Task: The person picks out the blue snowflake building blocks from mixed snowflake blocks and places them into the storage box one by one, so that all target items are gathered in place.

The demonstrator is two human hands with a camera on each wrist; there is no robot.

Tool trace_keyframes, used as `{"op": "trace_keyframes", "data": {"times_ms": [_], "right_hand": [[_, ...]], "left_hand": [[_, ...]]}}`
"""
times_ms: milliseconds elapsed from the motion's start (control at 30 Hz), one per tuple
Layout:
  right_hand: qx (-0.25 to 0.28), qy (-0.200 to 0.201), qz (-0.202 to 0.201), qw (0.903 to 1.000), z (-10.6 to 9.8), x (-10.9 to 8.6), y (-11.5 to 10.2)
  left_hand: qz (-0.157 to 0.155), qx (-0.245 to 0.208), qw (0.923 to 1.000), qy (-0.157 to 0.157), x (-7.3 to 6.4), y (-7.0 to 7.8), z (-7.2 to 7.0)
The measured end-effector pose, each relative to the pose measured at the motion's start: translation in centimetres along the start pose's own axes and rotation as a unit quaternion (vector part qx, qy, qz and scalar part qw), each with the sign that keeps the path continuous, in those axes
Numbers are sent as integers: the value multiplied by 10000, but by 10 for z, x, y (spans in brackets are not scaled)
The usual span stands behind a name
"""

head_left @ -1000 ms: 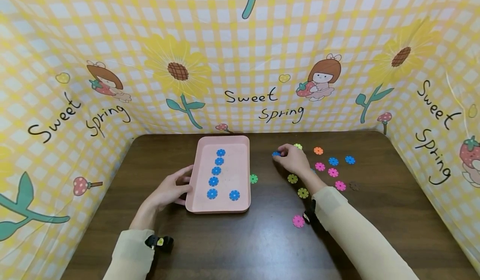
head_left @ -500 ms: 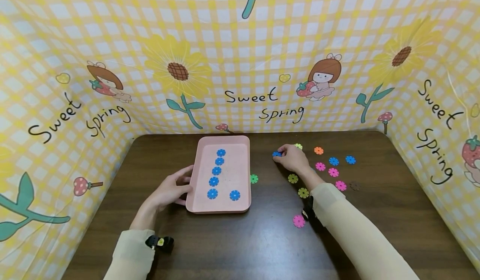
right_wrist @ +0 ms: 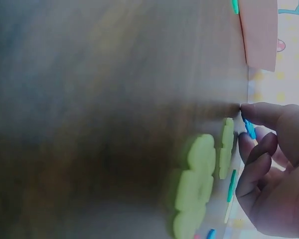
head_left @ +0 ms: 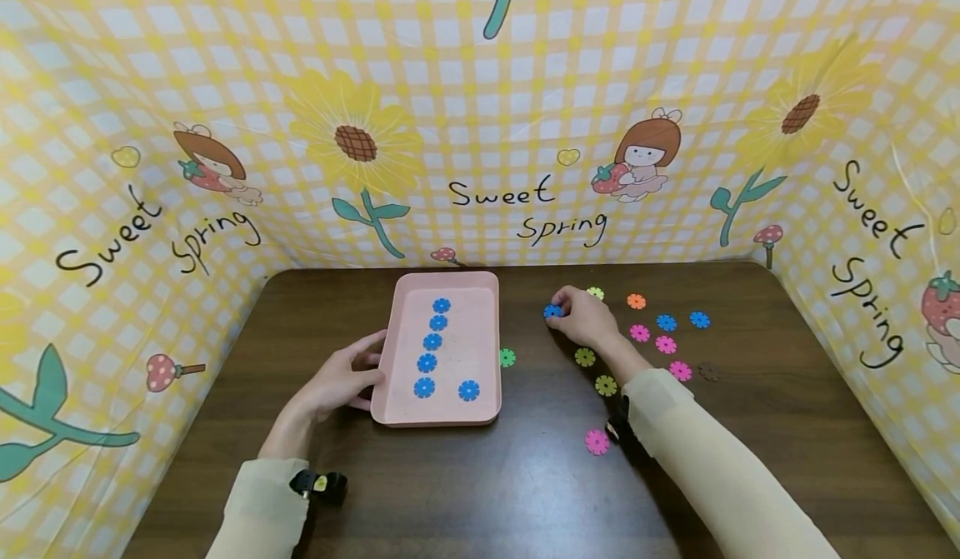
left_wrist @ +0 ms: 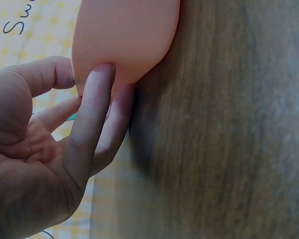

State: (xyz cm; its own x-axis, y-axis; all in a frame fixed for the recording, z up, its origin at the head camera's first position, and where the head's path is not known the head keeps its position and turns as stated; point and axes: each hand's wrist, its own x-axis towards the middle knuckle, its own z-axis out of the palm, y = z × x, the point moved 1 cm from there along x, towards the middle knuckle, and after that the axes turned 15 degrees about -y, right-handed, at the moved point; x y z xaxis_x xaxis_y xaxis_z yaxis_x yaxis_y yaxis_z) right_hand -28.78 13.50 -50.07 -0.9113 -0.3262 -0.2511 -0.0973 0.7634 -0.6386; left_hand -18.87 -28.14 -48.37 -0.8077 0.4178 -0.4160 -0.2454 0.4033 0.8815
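Between thumb and fingertips, my right hand (head_left: 588, 321) pinches a blue notched plastic disc (head_left: 552, 312), which is tilted so its face shows. In the right wrist view the blue disc (right_wrist: 249, 129) peeks out between the thumb and fingers, close over the table. My left hand (head_left: 333, 380) holds the left side of a pink tray (head_left: 487, 317). The left wrist view has its fingers (left_wrist: 92, 104) against the tray's outer wall (left_wrist: 124, 35). Inside the tray, several blue discs (head_left: 432, 341) form a column, with one more blue disc (head_left: 468, 390) lying at the lower right.
Right of the tray, the brown table (head_left: 540, 492) bears loose discs: green (head_left: 507, 357), olive (head_left: 585, 357), pink (head_left: 665, 344), orange (head_left: 636, 301), yellow (head_left: 595, 293), blue (head_left: 700, 320) and brown (head_left: 708, 371). A checked cloth (head_left: 480, 109) surrounds the back and sides.
The pinched blue disc has tipped up slightly in my right fingers, showing more of its face. The left hand, tray and other discs have stayed put.
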Motion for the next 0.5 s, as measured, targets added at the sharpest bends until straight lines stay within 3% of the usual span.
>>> {"op": "trace_keyframes", "data": {"times_ms": [267,500], "right_hand": [[111,10,-183,9998,1,-8,-7],[271,99,-670,9973,6,-19,-26]], "left_hand": [[15,-13,10000,-2,1,-1,-1],[7,-1,10000,11,-1,1,0]]}}
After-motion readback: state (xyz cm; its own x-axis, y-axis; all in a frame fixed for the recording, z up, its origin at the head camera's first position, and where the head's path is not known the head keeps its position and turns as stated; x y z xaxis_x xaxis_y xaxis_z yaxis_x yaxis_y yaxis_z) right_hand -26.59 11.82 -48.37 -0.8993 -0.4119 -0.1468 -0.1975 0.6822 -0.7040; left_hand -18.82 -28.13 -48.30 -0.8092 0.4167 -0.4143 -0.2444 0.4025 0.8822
